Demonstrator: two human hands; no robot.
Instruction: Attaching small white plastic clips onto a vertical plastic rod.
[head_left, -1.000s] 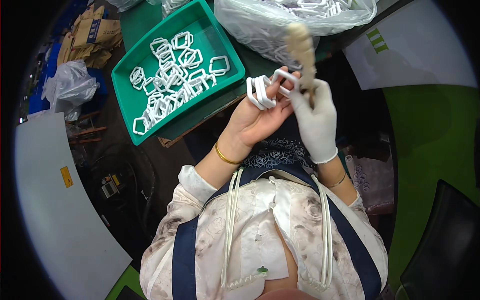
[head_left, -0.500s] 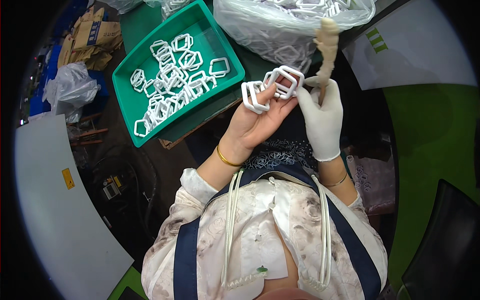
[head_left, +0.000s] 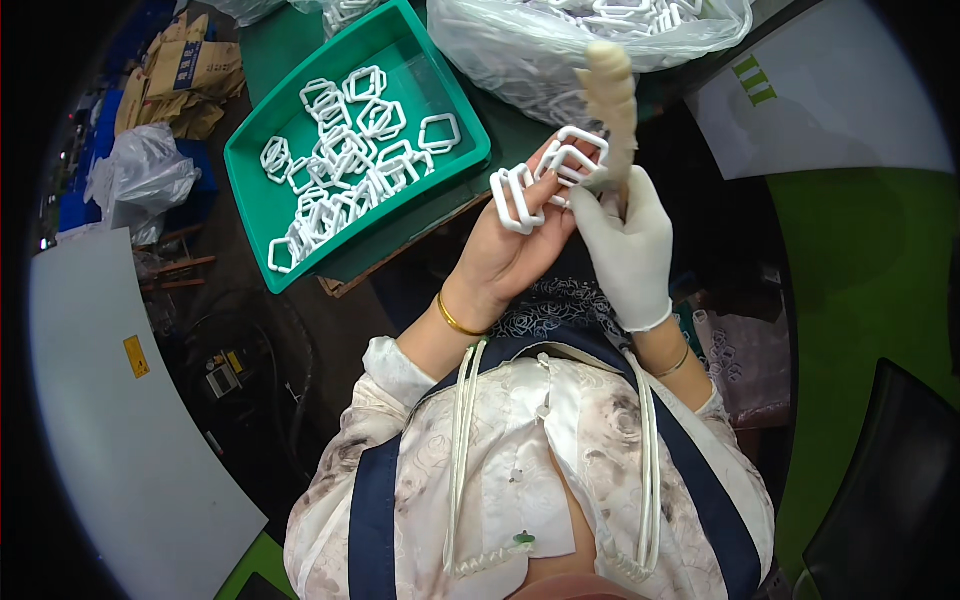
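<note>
Several white angular plastic rings (head_left: 517, 200) rest in my bare left hand (head_left: 505, 250), pinched between thumb and fingers. One group sits at the thumb, and another stands along the fingertips. My right hand (head_left: 637, 255), in a white glove, is closed round the lower end of a stick wrapped in cream, lumpy material (head_left: 612, 95). The stick points up and away from me. The gloved thumb and fingertips meet the rings at the left fingertips; that contact is partly hidden.
At the left, a green tray (head_left: 440, 75) holds many similar white rings (head_left: 345, 150). A clear plastic bag (head_left: 500, 60) full of rings stands behind my hands. White curved panels (head_left: 130, 380) flank both sides. Brown sacks (head_left: 205, 70) lie far left.
The wrapped stick and my right hand have shifted left, closer to the rings. The rings at the left fingertips have tilted. My left hand has barely moved.
</note>
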